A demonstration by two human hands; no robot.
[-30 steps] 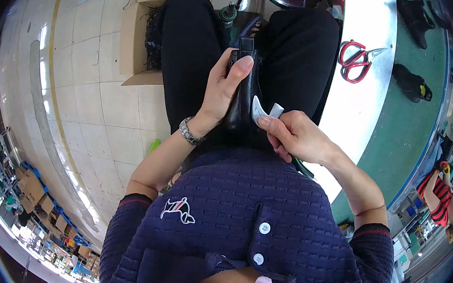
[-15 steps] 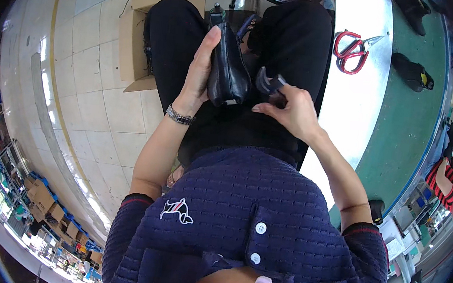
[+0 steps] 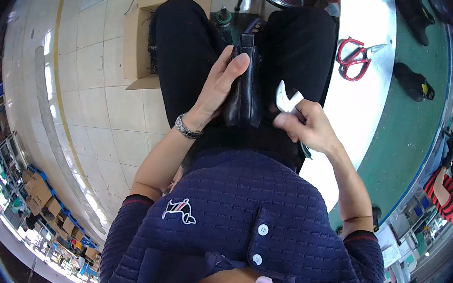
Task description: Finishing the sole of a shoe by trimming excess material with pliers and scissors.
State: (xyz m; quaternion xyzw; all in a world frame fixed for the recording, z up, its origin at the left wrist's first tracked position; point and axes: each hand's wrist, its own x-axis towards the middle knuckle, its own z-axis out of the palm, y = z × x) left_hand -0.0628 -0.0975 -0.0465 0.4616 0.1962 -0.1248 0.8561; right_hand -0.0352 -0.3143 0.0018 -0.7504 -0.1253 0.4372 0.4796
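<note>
A shiny black leather shoe [image 3: 244, 102] hangs over my lap, its narrow end pointing away from me. My left hand [image 3: 220, 81] is wrapped round its left side, the thumb lying across the upper part. To the right of the shoe, my right hand [image 3: 312, 125] is closed round a hand tool [image 3: 287, 100] with a curved, bright metal head. A bit of green shows below that fist, perhaps the tool's handle. The metal head is apart from the shoe, tilted up and to the left. Most of the tool's handle is hidden by my fingers.
Red-handled scissors [image 3: 354, 59] lie on the white bench [image 3: 352, 107] to my right. A dark post with a green ring [image 3: 223, 18] stands between my knees. An open cardboard box [image 3: 133, 45] sits left of my leg. Black shoes [image 3: 413, 82] rest on the green surface beyond the bench.
The shoe has turned more upright and come nearer to me, off the dark post. My right hand has drawn down and right, turning the tool so that its metal head catches the light.
</note>
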